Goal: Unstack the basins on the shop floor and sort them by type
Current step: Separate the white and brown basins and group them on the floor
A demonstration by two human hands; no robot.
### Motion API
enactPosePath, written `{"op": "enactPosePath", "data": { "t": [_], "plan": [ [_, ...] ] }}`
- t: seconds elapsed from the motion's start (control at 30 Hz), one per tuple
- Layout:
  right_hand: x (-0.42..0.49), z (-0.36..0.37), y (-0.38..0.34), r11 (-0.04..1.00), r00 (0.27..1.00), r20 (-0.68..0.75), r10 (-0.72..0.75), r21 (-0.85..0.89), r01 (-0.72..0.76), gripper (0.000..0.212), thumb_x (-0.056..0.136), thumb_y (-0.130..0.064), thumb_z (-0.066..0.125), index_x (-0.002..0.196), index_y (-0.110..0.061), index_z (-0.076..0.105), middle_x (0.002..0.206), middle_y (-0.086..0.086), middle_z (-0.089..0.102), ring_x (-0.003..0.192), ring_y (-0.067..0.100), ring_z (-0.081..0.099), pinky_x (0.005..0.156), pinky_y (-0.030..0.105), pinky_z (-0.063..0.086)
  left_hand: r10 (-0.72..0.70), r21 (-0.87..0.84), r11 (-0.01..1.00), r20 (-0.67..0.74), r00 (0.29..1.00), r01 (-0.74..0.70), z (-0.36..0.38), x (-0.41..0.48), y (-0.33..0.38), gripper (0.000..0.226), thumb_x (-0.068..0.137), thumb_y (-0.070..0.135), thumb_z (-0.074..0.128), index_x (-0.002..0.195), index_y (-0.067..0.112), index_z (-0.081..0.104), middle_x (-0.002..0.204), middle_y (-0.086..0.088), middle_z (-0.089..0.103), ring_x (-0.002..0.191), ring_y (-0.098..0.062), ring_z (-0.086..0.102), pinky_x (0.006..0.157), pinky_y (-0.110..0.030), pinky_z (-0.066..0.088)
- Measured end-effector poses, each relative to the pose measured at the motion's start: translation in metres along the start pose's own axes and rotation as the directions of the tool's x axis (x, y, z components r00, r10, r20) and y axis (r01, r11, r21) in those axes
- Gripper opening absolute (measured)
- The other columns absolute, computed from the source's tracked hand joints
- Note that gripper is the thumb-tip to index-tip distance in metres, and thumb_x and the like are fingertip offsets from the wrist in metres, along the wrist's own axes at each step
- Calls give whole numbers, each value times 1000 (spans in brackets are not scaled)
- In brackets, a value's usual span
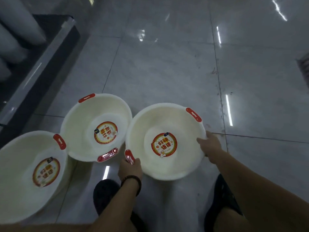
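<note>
Mostly grey glossy tiled floor (pixel 167 64) fills the frame, with streaks of light reflected on it. Dark shelf base (pixel 41 64) runs diagonally through the upper left, pale rolled goods on it blurred and cut by the edge.

Three white round basins sit along the lower half, all the same look: cream-white plastic, red handles on the rim, round red-and-yellow sticker in the bottom, print too blurred to read. Left basin (pixel 20 173) at lower left, cut off by the frame edge, only one red handle showing. Middle basin (pixel 80 128) just right of it and higher in frame, rims touching or nearly so, cannot tell which; both handles visible. Right basin (pixel 158 124) at centre, just beside the middle one, tilted a little; whether it rests on the floor or is lifted is unclear.

Both forearms reach up from the bottom edge. Left hand (pixel 130 168), dark bead bracelet on the wrist, is closed around the right basin's near-left red handle (pixel 129 156), fingers mostly hidden. Right hand (pixel 210 144) clamps the right-side rim of the same basin, thumb lying inside, fingers wrapped under and out of sight. Dark shoes (pixel 105 195) show beneath the arms.
</note>
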State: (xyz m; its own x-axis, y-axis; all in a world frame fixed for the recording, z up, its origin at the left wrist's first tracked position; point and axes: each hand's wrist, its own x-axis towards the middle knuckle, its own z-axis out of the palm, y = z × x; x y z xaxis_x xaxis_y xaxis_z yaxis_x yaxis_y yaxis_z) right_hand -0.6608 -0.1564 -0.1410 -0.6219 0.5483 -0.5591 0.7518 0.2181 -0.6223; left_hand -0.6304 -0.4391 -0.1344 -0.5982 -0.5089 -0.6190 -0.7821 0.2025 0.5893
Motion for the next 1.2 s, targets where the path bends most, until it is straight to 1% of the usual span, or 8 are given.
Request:
{"op": "enactPosePath", "data": {
  "t": [0.2,0.33,0.57,0.7,0.83,0.93,1.07,1.2],
  "plan": [
    [-28,-20,60,984,997,-55,54,-165,-62,37,99,-21,67,133,-8,57,111,9,62,97,25,56,91,46,57,51,265,962,70,996,-68,9,0,-5,18,88,22,74,100,8,74,84,-1,69,72,-13,60,64,-27,48],
    [-29,-50,82,951,984,-5,179,-255,-174,39,94,-20,69,128,-4,59,96,6,59,93,30,61,82,45,63,121,333,928,147,982,-164,22,-9,10,34,86,13,76,119,10,67,98,-3,66,90,-23,63,83,-38,55],
    [0,-75,72,959,998,-47,-45,-282,30,61,97,-29,71,152,-15,50,140,10,65,125,32,63,109,45,48,209,354,882,296,932,-311,39,4,23,67,93,9,66,152,30,42,104,3,58,97,-26,56,87,-50,59],
    [16,-74,72,960,994,-64,-90,-272,70,58,99,-28,70,153,-16,51,137,8,67,121,29,65,107,42,49,201,486,805,317,927,-341,46,23,33,58,93,19,70,143,22,42,112,-6,59,93,-28,57,85,-48,60],
    [20,-67,80,973,996,-82,-27,-230,8,43,99,-25,67,137,-11,55,113,7,66,94,23,64,83,37,53,195,539,771,307,931,-339,51,39,38,47,92,31,73,127,19,44,115,-12,63,95,-33,65,82,-55,62],
    [20,-63,88,971,997,-79,15,-237,-34,33,99,-21,64,128,-9,53,104,6,60,83,20,59,73,34,48,253,539,733,350,902,-414,53,41,36,52,96,29,68,139,30,38,112,-6,63,95,-32,65,79,-54,63],
    [26,-64,90,964,998,-60,24,-265,-39,35,100,-22,64,131,-11,53,106,5,60,91,24,61,78,37,49,234,535,733,381,894,-420,52,40,40,54,98,28,65,144,35,37,113,-6,61,96,-32,64,68,-50,63],
    [25,-61,85,940,996,-68,49,-334,-69,46,99,-27,68,137,-8,51,118,12,62,97,28,61,86,42,55,156,560,773,288,945,-298,50,45,40,43,92,44,68,123,17,53,102,-8,66,84,-30,68,71,-49,64]
  ]
}}
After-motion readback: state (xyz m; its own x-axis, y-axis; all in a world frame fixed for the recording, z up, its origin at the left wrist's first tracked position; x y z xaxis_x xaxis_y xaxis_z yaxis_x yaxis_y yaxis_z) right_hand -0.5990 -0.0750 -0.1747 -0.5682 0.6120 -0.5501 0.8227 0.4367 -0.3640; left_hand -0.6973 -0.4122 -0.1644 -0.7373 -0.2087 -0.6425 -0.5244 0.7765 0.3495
